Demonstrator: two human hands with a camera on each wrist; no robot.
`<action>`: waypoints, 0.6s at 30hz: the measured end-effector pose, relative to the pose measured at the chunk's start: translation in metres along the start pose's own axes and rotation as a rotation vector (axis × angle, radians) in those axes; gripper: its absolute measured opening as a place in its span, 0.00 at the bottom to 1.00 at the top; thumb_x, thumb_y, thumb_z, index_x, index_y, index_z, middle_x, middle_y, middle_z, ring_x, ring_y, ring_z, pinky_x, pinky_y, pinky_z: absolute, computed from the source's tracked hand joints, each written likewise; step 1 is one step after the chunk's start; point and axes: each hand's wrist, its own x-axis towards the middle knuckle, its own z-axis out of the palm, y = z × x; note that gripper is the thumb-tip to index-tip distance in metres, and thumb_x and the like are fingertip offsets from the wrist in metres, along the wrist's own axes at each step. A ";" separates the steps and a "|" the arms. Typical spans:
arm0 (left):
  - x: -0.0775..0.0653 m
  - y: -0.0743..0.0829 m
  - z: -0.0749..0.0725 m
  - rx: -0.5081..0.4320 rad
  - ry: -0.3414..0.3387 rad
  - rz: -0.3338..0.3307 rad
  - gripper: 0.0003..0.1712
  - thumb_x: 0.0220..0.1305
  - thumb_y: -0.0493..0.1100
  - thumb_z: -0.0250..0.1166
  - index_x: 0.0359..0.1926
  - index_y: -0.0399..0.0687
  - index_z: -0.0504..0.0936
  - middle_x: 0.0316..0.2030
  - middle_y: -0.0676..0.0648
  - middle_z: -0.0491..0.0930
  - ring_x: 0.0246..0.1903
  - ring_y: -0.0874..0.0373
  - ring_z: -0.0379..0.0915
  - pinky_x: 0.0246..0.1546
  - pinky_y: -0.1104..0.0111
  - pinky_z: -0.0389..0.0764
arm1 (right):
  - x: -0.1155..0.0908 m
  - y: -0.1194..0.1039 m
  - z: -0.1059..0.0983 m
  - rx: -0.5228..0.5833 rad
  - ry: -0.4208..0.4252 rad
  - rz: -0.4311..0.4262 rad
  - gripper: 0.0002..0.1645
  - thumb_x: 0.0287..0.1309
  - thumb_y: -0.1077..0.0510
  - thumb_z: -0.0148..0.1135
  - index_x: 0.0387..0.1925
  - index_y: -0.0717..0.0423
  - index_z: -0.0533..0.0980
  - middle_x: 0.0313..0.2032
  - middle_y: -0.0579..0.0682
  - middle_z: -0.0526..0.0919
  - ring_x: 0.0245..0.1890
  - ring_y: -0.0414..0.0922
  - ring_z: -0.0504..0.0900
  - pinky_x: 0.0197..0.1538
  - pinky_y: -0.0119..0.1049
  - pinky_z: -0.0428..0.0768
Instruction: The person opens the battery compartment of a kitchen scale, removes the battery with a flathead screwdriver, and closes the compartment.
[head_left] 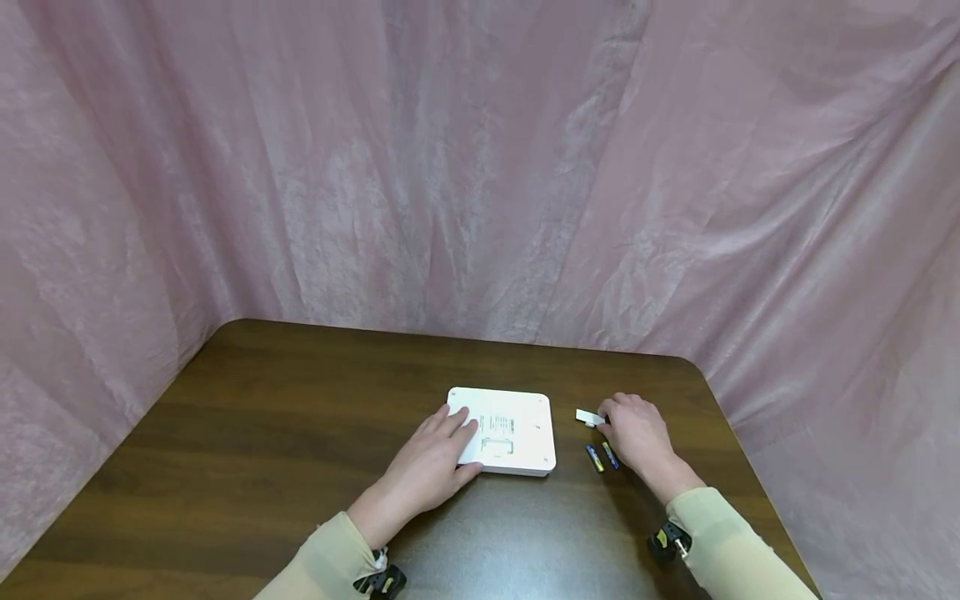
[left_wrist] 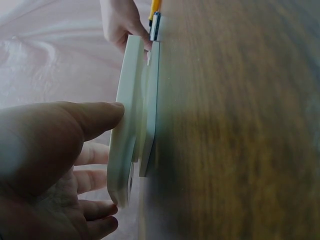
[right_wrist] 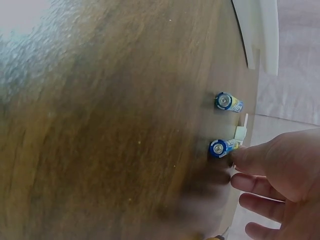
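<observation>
A flat white device [head_left: 517,425] lies underside up on the table, with printed text and a recessed battery compartment showing. My left hand [head_left: 431,458] rests on its left part, fingers mostly straight across the surface. In the left wrist view the thumb touches the side of the white device [left_wrist: 125,115]. To the right, my right hand [head_left: 637,429] pinches the right end of a small white battery cover [head_left: 588,417] between thumb and fingers. Two blue and yellow batteries, the left battery [head_left: 595,458] and the right battery [head_left: 611,455], lie just below the cover, apart from the device.
The dark wooden table [head_left: 225,450] has rounded far corners. Pink curtains [head_left: 450,167] hang behind it and along both sides. A dark strapped device [head_left: 667,542] sits at each wrist.
</observation>
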 end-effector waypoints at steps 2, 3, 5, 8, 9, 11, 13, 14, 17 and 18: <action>-0.001 -0.001 0.001 0.002 0.002 0.005 0.38 0.77 0.57 0.72 0.76 0.39 0.78 0.79 0.34 0.70 0.80 0.31 0.59 0.80 0.42 0.64 | 0.000 -0.001 0.001 0.004 -0.013 0.013 0.09 0.59 0.62 0.82 0.35 0.55 0.86 0.35 0.51 0.84 0.42 0.59 0.85 0.48 0.60 0.84; -0.001 -0.001 0.001 0.004 0.005 0.009 0.38 0.77 0.57 0.72 0.76 0.38 0.78 0.78 0.34 0.70 0.80 0.31 0.60 0.79 0.41 0.65 | 0.001 -0.001 0.001 0.004 -0.017 0.017 0.09 0.59 0.62 0.82 0.34 0.55 0.86 0.35 0.51 0.84 0.42 0.59 0.85 0.47 0.59 0.84; 0.000 -0.002 0.001 0.009 0.014 0.017 0.38 0.77 0.57 0.72 0.75 0.38 0.78 0.78 0.34 0.70 0.79 0.30 0.61 0.79 0.41 0.65 | 0.002 -0.002 0.002 0.006 -0.020 0.023 0.09 0.59 0.62 0.82 0.34 0.55 0.86 0.34 0.50 0.84 0.42 0.58 0.84 0.47 0.59 0.84; 0.001 -0.002 0.001 0.012 0.025 0.020 0.37 0.77 0.57 0.72 0.75 0.38 0.79 0.78 0.34 0.71 0.79 0.30 0.61 0.79 0.42 0.66 | 0.004 -0.002 0.003 0.016 -0.011 0.033 0.10 0.59 0.62 0.83 0.33 0.55 0.85 0.34 0.50 0.84 0.41 0.58 0.84 0.46 0.60 0.84; 0.001 -0.003 0.001 0.009 0.026 0.019 0.37 0.77 0.57 0.72 0.75 0.38 0.79 0.78 0.34 0.71 0.79 0.30 0.61 0.79 0.42 0.66 | 0.005 -0.002 0.003 0.021 -0.008 0.038 0.10 0.58 0.62 0.83 0.33 0.55 0.85 0.33 0.50 0.84 0.41 0.58 0.84 0.46 0.59 0.83; 0.000 -0.003 0.002 0.004 0.024 0.015 0.37 0.77 0.57 0.73 0.75 0.38 0.79 0.78 0.34 0.71 0.79 0.30 0.61 0.79 0.42 0.66 | 0.004 -0.002 0.005 0.029 -0.004 0.042 0.11 0.57 0.62 0.83 0.33 0.54 0.84 0.32 0.49 0.84 0.40 0.57 0.84 0.45 0.59 0.83; -0.001 -0.003 0.004 0.000 0.019 0.013 0.37 0.77 0.57 0.73 0.75 0.38 0.79 0.78 0.34 0.71 0.79 0.30 0.61 0.78 0.42 0.67 | 0.003 -0.002 0.007 0.031 0.000 0.042 0.11 0.56 0.62 0.84 0.34 0.55 0.85 0.32 0.49 0.85 0.40 0.57 0.84 0.45 0.59 0.83; -0.001 -0.003 0.005 -0.001 0.016 0.014 0.37 0.77 0.57 0.73 0.75 0.38 0.79 0.77 0.34 0.71 0.79 0.30 0.61 0.78 0.42 0.67 | 0.002 -0.002 0.008 0.029 0.000 0.042 0.11 0.56 0.63 0.84 0.34 0.55 0.85 0.33 0.49 0.85 0.40 0.57 0.84 0.45 0.59 0.84; -0.003 -0.002 0.007 0.001 0.014 0.019 0.37 0.77 0.57 0.73 0.74 0.38 0.80 0.77 0.34 0.72 0.79 0.30 0.62 0.78 0.42 0.68 | 0.000 -0.003 0.010 0.020 -0.002 0.043 0.10 0.55 0.62 0.85 0.35 0.56 0.87 0.33 0.50 0.85 0.39 0.58 0.84 0.44 0.59 0.84; -0.003 -0.002 0.008 0.002 0.015 0.020 0.37 0.77 0.57 0.73 0.74 0.38 0.80 0.77 0.34 0.72 0.79 0.30 0.62 0.78 0.42 0.68 | -0.001 -0.003 0.011 0.018 -0.005 0.045 0.10 0.55 0.62 0.85 0.35 0.56 0.87 0.34 0.50 0.85 0.40 0.58 0.84 0.44 0.59 0.84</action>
